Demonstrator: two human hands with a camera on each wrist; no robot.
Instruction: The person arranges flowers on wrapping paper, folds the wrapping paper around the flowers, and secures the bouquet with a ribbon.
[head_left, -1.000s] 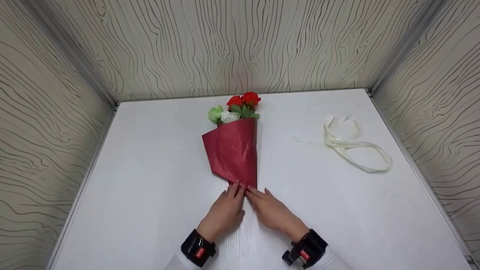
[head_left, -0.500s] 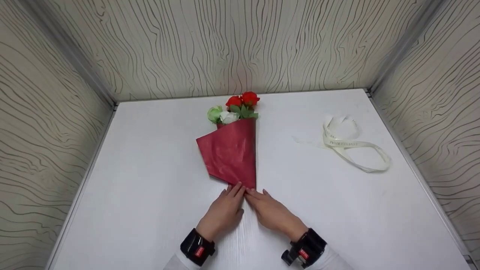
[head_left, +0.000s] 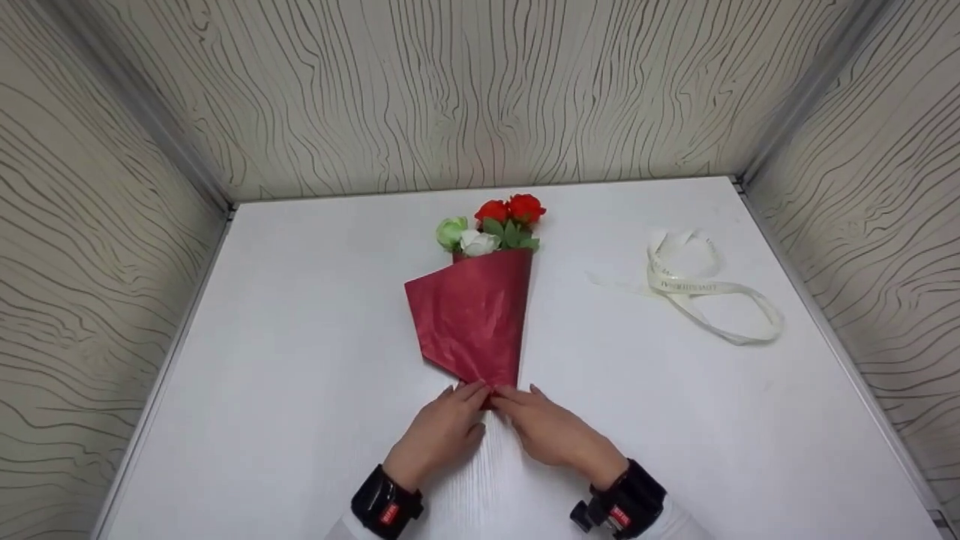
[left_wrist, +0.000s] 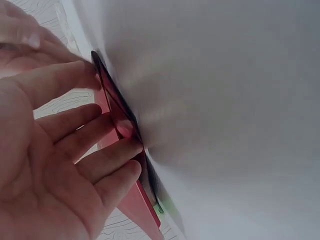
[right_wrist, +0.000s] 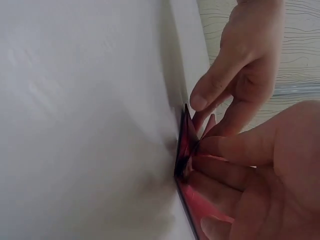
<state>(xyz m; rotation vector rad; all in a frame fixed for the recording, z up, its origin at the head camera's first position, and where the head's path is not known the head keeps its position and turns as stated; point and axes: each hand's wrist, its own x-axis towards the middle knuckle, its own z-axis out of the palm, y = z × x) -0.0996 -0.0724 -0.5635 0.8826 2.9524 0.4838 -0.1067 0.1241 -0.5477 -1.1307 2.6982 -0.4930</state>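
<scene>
A bouquet wrapped in dark red paper [head_left: 469,319] lies on the white table. From its far end show red roses [head_left: 526,208], a white flower [head_left: 478,242], a pale green flower [head_left: 451,233] and green leaves [head_left: 510,233]. At the narrow near end my left hand [head_left: 439,431] pinches the paper from the left, its thumb by a raised corner in the right wrist view. Beside it my right hand [head_left: 551,429] pinches the same end with bent fingers. The fingertips of both hands nearly meet there. The stems are hidden inside the wrap.
A cream ribbon with printed lettering [head_left: 697,288] lies loosely looped at the right of the table [head_left: 300,300]. Wood-patterned panels [head_left: 480,90] stand along the back and both sides.
The bouquet has shifted to the right and a little toward me. Both hands' fingertips have come slightly nearer with it and are more bent. The ribbon stays put.
</scene>
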